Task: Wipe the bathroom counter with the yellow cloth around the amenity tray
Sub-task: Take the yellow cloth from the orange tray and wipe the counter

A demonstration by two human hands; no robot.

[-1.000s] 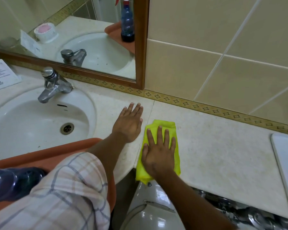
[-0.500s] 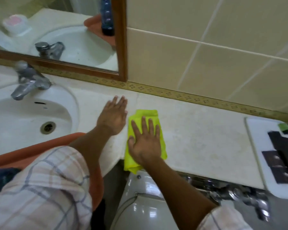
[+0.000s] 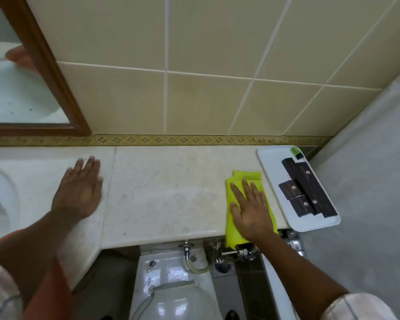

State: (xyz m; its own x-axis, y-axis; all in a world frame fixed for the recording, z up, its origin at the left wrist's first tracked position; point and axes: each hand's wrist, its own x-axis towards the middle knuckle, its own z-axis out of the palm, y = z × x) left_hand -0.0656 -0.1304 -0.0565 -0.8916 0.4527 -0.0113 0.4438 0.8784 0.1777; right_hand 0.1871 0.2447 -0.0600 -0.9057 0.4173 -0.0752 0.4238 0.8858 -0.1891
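Moved: yellow cloth (image 3: 245,202) now near counter (image 3: 166,195) right end, flat under right hand (image 3: 252,211), palm open; amenity tray (image 3: 286,204) just beside, rightward. Left hand (image 3: 79,192) open, empty.

Cream wall tiles (image 3: 208,42) with a patterned border strip (image 3: 171,140) stand behind. A wooden-framed mirror (image 3: 21,95) hangs at left. Below, a white toilet (image 3: 171,296) and a floor drain (image 3: 222,266).

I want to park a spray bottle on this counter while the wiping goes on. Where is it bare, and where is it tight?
The widest bare patch of counter lies between the left hand and the yellow cloth, back to the patterned border. It is tight on the right: the right hand presses the cloth close beside the amenity tray, leaving only a thin strip.
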